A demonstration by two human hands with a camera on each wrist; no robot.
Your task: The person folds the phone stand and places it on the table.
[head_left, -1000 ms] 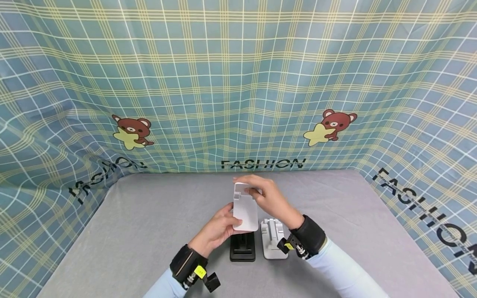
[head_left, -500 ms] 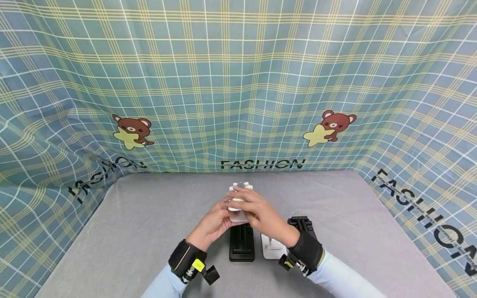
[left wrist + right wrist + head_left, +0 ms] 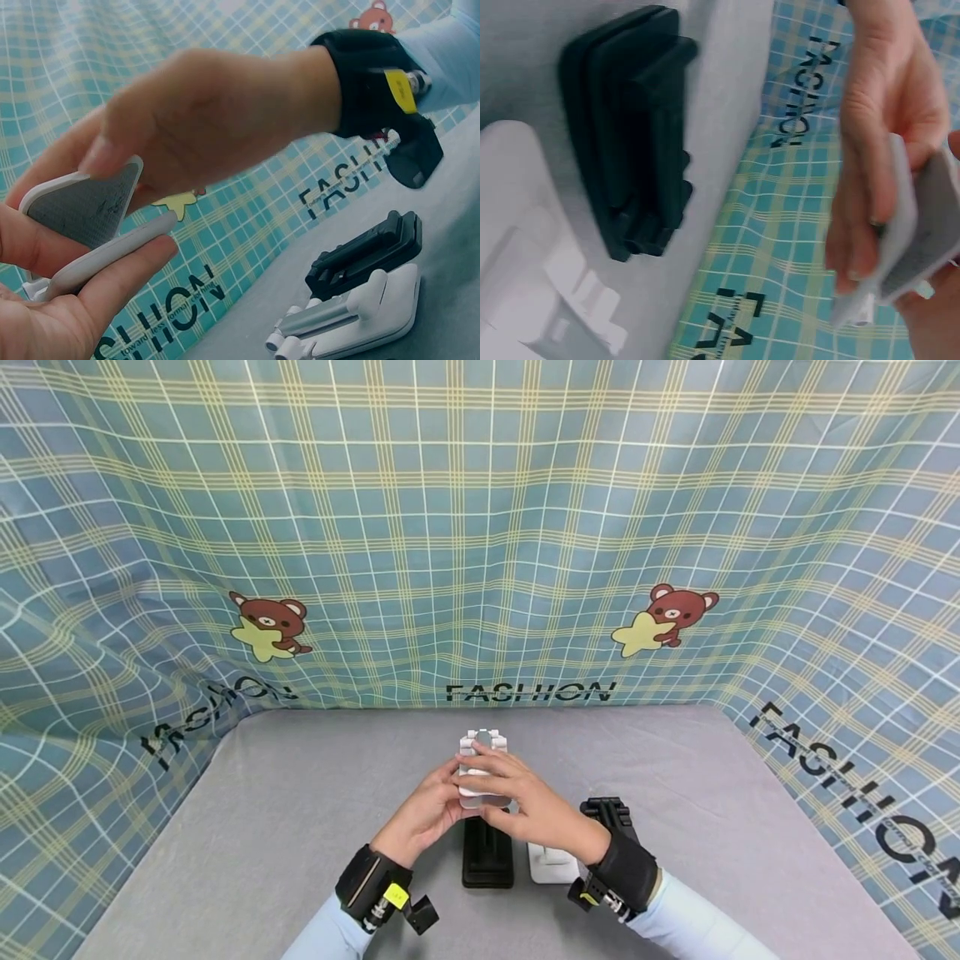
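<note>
A white folding phone stand (image 3: 471, 768) is held over the middle of the table, between both hands. My left hand (image 3: 429, 810) grips its lower plate (image 3: 112, 251), thumb on one side and fingers on the other. Its upper plate, with a grey pad (image 3: 94, 210), stands at an angle to the lower one in the left wrist view. My right hand (image 3: 528, 802) reaches over it from the right, fingers across the outside and thumb at the plate's edge. In the head view those fingers hide part of the stand.
A black folded phone stand (image 3: 487, 864) lies just below the hands. Beside it lies another white stand (image 3: 553, 867), partly under the right wrist. A second black stand (image 3: 609, 812) shows beyond that wrist. Plaid curtain (image 3: 480, 568) surrounds the grey table (image 3: 315, 810).
The held stand's broad white plate, facing the camera before, has been turned and folded down, so its hinge end now shows on top. My right hand has come lower and to the left, across it.
</note>
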